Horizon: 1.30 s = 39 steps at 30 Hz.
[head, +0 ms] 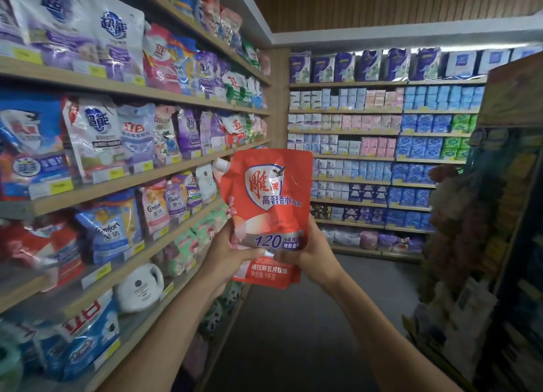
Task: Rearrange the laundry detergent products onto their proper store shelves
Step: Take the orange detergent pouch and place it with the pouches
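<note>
A red detergent refill pouch (269,197) with a white spout at its upper left is held upright in the aisle, its printed front facing me. My left hand (232,252) grips its lower left edge, thumb across the front. My right hand (307,250) holds the lower right edge from behind, thumb on the front. To the left, wooden shelves (164,172) carry rows of detergent and softener pouches in purple, blue, pink and white.
A white jug (139,287) lies on a lower left shelf. Back shelves (382,159) hold blue and pink packets. A dark display rack (482,244) stands on the right. The grey aisle floor (308,333) runs between them.
</note>
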Available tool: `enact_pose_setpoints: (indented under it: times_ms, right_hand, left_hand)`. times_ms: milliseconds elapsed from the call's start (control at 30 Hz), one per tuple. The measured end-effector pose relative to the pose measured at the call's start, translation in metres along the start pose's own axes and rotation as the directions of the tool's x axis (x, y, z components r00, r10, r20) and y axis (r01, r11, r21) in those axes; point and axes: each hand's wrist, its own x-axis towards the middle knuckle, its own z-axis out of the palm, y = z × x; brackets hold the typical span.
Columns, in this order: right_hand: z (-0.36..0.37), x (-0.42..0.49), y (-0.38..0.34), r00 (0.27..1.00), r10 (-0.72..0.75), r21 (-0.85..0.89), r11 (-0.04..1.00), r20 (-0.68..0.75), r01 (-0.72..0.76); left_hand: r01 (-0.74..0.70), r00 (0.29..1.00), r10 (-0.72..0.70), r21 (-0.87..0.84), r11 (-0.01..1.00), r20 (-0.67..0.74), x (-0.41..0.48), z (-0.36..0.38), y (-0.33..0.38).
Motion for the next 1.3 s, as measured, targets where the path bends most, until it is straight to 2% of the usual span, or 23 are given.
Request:
enact_pose_setpoints:
  times_ms: [233,367,500,700,867,1033,1300]
  right_hand:
    - [-0.051,0.098,0.041,1.000,-0.025,-0.048,0.999,0.010,0.026]
    - [-0.064,0.157,0.064,0.993,-0.061,-0.042,0.997,0.097,0.065]
    - [-0.047,0.204,0.081,0.976,-0.091,0.007,0.996,0.195,0.091]
    - [0.025,0.260,0.102,0.932,-0.143,0.090,0.989,0.332,0.119]
    - [0.107,0.286,0.107,0.856,-0.159,0.167,0.982,0.491,0.087]
    - [0.189,0.298,0.104,0.753,-0.195,0.220,0.973,0.628,0.068]
    - [0.275,0.313,0.125,0.618,-0.200,0.266,0.964,0.760,-0.016]
  left_hand:
    - [-0.023,0.998,0.022,-0.017,1.000,-0.067,0.093,0.038,-0.011]
    - [-0.021,0.989,0.019,-0.009,1.000,-0.144,0.136,0.046,-0.019]
    - [-0.017,0.971,0.019,0.012,1.000,-0.240,0.160,0.029,-0.031]
    - [0.056,0.899,-0.050,0.000,0.998,-0.435,0.172,-0.030,-0.052]
    - [0.069,0.814,-0.069,-0.023,0.997,-0.576,0.157,-0.094,-0.069]
    - [0.083,0.694,-0.063,-0.007,0.996,-0.717,0.130,-0.145,-0.078]
    - [0.115,0.563,-0.049,0.020,0.993,-0.825,0.111,-0.196,-0.107]
